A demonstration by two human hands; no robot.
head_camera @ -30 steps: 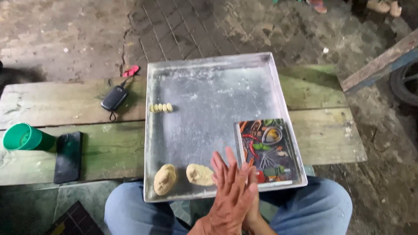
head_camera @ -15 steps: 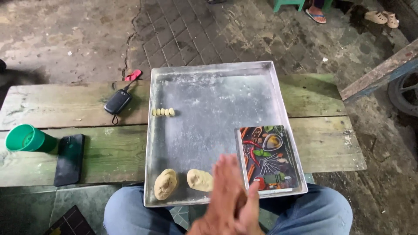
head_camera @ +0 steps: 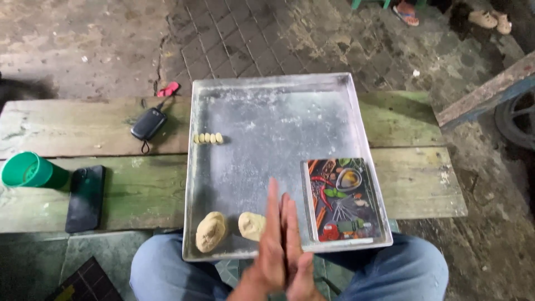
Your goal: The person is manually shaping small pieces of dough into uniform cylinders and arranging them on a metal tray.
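A large metal tray (head_camera: 267,128) lies across a wooden bench (head_camera: 83,128) and reaches over the person's knees in blue jeans (head_camera: 401,270). In the near right corner of the tray lies a flat rectangular board (head_camera: 343,198) with a colourful printed picture of red chillies, green leaves, a small bowl and kitchen tools on a dark ground; it lies flat against the right rim. Near the front rim, at the left, two pale dough lumps (head_camera: 212,230) lie side by side, close but apart, and at the left rim, further back, a short row of small dough pieces (head_camera: 208,137) lies in a line. The left hand (head_camera: 269,245) and the right hand (head_camera: 295,253) are pressed flat together, palm to palm, fingers straight and pointing away from the person, above the front edge of the tray just right of the dough lumps; whether something is between the palms I cannot tell. On the bench, left of the tray, there are a green cup (head_camera: 25,170) on its side, a black phone (head_camera: 85,198) lying flat, and a small dark pouch (head_camera: 148,124) with a cord; a small red object (head_camera: 168,88) lies on the ground behind the bench. Compared with half a second before, the hands are a little more to the left and their fingertips reach further over the tray; the dough, the board and the things on the bench have not moved.
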